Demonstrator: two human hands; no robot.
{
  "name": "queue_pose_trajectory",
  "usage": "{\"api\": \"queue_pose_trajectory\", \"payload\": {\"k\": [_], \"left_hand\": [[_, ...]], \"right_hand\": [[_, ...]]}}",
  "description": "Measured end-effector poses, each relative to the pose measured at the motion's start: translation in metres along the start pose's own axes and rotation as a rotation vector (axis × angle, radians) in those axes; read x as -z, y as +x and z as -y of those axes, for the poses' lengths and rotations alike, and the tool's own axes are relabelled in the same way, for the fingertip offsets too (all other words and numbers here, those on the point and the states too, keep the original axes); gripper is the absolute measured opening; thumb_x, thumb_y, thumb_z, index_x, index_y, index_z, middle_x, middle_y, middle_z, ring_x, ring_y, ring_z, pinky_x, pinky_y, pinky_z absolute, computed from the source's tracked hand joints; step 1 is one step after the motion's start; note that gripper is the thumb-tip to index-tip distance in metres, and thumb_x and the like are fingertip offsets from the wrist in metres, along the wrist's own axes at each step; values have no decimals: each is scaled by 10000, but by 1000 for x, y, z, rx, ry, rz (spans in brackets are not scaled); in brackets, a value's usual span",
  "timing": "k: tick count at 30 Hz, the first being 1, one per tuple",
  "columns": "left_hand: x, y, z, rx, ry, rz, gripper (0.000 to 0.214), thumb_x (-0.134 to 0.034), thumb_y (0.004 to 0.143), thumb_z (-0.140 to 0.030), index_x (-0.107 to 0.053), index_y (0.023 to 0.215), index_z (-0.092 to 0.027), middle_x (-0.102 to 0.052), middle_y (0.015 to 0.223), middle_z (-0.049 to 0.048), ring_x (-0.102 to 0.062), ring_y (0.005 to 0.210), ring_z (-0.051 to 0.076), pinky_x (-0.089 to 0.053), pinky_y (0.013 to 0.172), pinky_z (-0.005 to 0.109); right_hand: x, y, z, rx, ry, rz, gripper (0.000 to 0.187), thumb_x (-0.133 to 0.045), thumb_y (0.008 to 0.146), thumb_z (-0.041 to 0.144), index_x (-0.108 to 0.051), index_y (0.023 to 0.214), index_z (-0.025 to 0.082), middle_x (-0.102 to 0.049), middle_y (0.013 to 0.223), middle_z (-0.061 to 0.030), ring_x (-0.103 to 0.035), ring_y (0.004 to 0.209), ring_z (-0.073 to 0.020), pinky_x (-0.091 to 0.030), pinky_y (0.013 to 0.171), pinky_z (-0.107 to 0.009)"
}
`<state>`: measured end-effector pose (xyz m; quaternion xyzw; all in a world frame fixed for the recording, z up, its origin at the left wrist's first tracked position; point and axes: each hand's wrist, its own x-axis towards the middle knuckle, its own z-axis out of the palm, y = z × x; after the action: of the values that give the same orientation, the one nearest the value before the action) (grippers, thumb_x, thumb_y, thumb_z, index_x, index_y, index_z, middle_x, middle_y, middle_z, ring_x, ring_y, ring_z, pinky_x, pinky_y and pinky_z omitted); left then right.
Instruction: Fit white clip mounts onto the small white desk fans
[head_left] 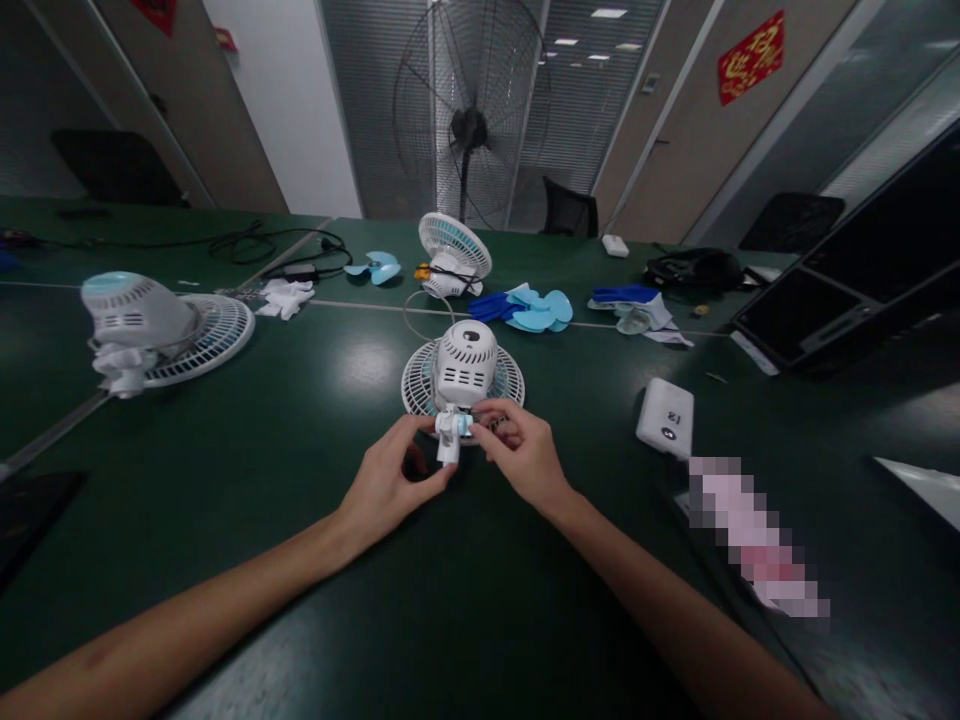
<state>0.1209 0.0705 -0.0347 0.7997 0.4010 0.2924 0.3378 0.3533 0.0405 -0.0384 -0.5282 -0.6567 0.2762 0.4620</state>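
A small white desk fan (pixel 465 370) lies face down on the dark green table (pixel 315 500), grille on the surface and motor housing up. Its white neck bracket (pixel 448 435) sticks out toward me. My left hand (pixel 394 480) pinches that bracket from the left with closed fingers. My right hand (pixel 521 455) is closed in a pinch on the bracket's right side, at a small light blue knob (pixel 465 424). Both forearms reach in from the bottom edge.
A second white fan (pixel 150 330) lies at the left, a third (pixel 452 258) behind. Blue fan blades (pixel 540 310), blue gloves (pixel 626 295), a white cloth (pixel 285 297) and cables (pixel 262 245) are further back. A white box (pixel 666 417) sits right, a black monitor (pixel 847 300) beyond.
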Motion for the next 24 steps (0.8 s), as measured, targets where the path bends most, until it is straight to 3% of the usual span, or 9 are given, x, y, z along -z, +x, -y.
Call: {"api": "queue_pose_trajectory", "payload": {"k": [3,5,7,9,12,15,18,20,24], "left_hand": [[0,0,0,-16,-8,-5,449,-716,914,-424,-561,1301,-258,-692,1065,27,-667,778,168,-538,682,297],[0,1,-1,-27,-9,-5,448,-720,911,-415,-560,1301,-262,-683,1100,30,-666,782,162,-540,684,295],[0,0,-1,-32,-3,-4,449,-723,909,-405,-558,1303,-265,-676,1128,31,-666,789,161,-542,687,296],[0,0,0,-33,4,-5,444,-723,909,-396,-557,1299,-264,-674,1147,34,-668,798,163,-544,691,299],[0,-1,1,-37,3,-10,435,-721,913,-386,-555,1296,-264,-665,1170,38,-671,805,163,-548,694,302],[0,-1,2,-50,-9,-17,435,-725,913,-388,-555,1296,-272,-654,1179,37,-670,799,157,-552,695,303],[0,0,2,-58,-14,-15,436,-731,909,-388,-556,1292,-275,-654,1169,31,-667,789,152,-551,692,300],[0,0,2,-57,-11,-11,439,-730,908,-380,-553,1296,-274,-655,1168,31,-666,790,153,-550,689,297],[0,0,3,-46,1,-14,443,-728,906,-376,-548,1296,-266,-660,1171,42,-669,821,166,-552,691,299]], "right_hand": [[8,-2,1,240,-169,-38,248,-704,968,330,-735,1199,245,-746,1129,-75,-705,799,-160,-584,667,-295],[8,-1,3,281,-200,-58,184,-683,984,316,-762,1131,241,-754,1103,-74,-714,900,-189,-596,766,-332],[2,-1,6,183,-152,-77,173,-658,997,335,-776,1004,209,-759,968,-69,-713,844,-187,-598,746,-329],[-5,0,9,-7,-26,-25,303,-602,1022,390,-756,872,177,-720,769,-45,-676,647,-154,-574,586,-282],[-9,-2,9,-193,125,16,325,-582,1024,439,-745,967,164,-690,707,-21,-611,492,-121,-490,419,-234],[-1,-7,9,17,7,-52,262,-693,960,351,-729,1183,218,-743,994,-66,-687,680,-145,-580,575,-275],[4,-7,10,154,-65,-51,168,-678,962,292,-767,1096,243,-733,1074,-75,-701,832,-175,-603,693,-308],[2,-4,11,2,50,-40,153,-663,971,329,-762,1011,220,-726,949,-60,-679,709,-151,-575,579,-273],[-7,0,15,-415,435,98,304,-663,952,468,-697,885,174,-649,696,-3,-570,471,-105,-485,392,-220]]}}
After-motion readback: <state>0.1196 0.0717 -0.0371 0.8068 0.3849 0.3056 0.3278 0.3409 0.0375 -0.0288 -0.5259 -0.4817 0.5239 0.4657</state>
